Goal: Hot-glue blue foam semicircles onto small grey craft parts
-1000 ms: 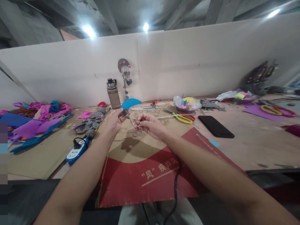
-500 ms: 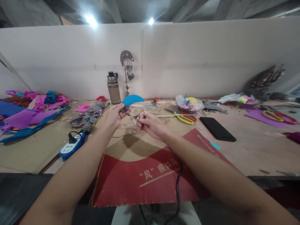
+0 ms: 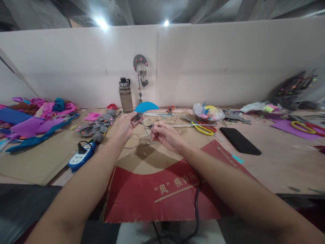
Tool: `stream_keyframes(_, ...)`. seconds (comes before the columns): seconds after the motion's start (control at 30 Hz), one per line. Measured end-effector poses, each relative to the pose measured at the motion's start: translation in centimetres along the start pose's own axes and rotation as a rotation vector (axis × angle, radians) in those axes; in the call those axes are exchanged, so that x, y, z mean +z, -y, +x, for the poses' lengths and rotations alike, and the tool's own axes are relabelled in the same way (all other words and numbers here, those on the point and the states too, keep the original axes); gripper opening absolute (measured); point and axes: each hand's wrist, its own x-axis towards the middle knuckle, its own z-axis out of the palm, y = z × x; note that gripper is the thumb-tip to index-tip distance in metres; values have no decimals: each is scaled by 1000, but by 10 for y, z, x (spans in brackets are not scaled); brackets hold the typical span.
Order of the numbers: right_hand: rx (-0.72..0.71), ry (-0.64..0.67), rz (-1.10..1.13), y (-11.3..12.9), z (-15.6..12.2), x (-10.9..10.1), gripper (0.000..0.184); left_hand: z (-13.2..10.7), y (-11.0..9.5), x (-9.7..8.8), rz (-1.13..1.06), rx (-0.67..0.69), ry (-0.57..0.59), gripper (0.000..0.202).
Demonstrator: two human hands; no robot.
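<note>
hovering over cardboard (image 3: 137,203): left hand (image 3: 125,126) pinching gray piece (image 3: 138,117), right hand (image 3: 166,136) curled, fingertips together beside cord (image 3: 145,127)

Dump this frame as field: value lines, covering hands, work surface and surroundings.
left_hand: left hand holds a small dark gray piece
right_hand: right hand, fingertips pinched; anything between them too small to tell
cord: gray cord hangs between the hands
surface: red and brown cardboard under both hands
behind: bottle, upright; blue arc-shaped piece
right_side: yellow-handled scissors, black phone
left_side: power strip, plug inserted
wall: gray crescent ornament
</note>
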Motion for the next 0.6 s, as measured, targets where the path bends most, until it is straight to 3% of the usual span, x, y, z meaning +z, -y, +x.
stream_keyframes(0.37,-35,-39,123,-3,2,3,19,4,-7,-4,24,100,-40,5)
stream_keyframes(0.6,-39,-108,66,0,3,-1,19,2,-16,-1,123,330,-100,13)
